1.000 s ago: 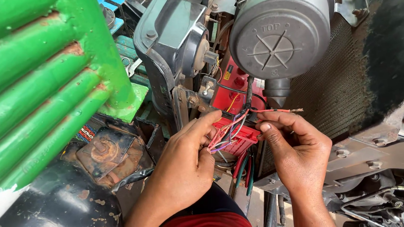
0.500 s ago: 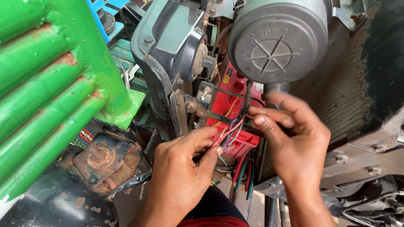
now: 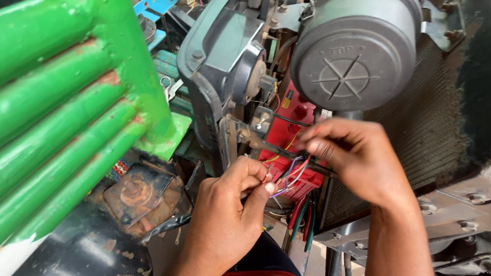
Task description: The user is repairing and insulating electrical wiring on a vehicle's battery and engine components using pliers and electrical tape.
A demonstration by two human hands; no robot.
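My left hand (image 3: 227, 213) pinches a thin bundle of coloured wires (image 3: 289, 177), purple, white and red, between thumb and forefinger. My right hand (image 3: 356, 157) grips the other end of the same wires with its fingertips, just to the right. The wires stretch between both hands in front of a red battery (image 3: 293, 130) inside an engine bay. A round grey air-cleaner housing (image 3: 356, 49) sits directly above my right hand.
A green slatted grille (image 3: 50, 110) fills the left. A grey metal bracket (image 3: 219, 71) stands behind the wires. A dark radiator mesh (image 3: 426, 115) is at right. A rusty part (image 3: 141, 198) and black rounded cover (image 3: 77, 267) lie at lower left.
Both hands have shifted a little; my right hand rose and curled its fingers tighter over the wire ends, while my left hand stayed pinched on the bundle.
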